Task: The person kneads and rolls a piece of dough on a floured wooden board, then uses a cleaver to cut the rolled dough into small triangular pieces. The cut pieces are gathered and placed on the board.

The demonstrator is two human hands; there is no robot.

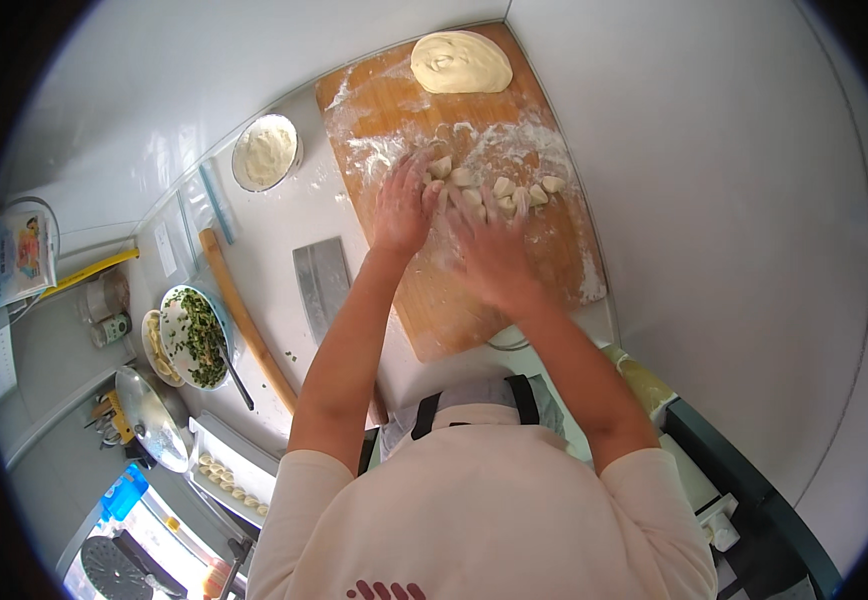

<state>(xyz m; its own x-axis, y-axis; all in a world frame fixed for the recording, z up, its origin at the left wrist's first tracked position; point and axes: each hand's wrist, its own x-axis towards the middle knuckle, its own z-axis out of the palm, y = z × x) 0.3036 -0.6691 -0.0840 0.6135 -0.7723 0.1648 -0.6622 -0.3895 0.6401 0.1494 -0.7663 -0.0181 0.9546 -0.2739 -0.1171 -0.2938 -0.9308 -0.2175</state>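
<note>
A floured wooden board [434, 315] lies in front of me with a loose cluster of small cut dough pieces [538, 195] across its middle. My left hand [405, 206] is at the left end of the cluster, its fingers against the nearest pieces. Lower and to the right, my right hand [495, 251] spreads its slightly blurred fingers over other pieces. Neither hand appears to grip anything, though fingers hide part of the cluster. A large smooth lump of dough [464, 64] rests at the board's far end.
Left of the board are a bowl [300, 146] of flour, a cleaver [321, 281] and a long wooden rolling pin [246, 322]. Further left stand a bowl [170, 330] of chopped green filling, a glass lid [153, 420] and a tray [243, 457] with several dumplings. A wall [719, 187] borders the right.
</note>
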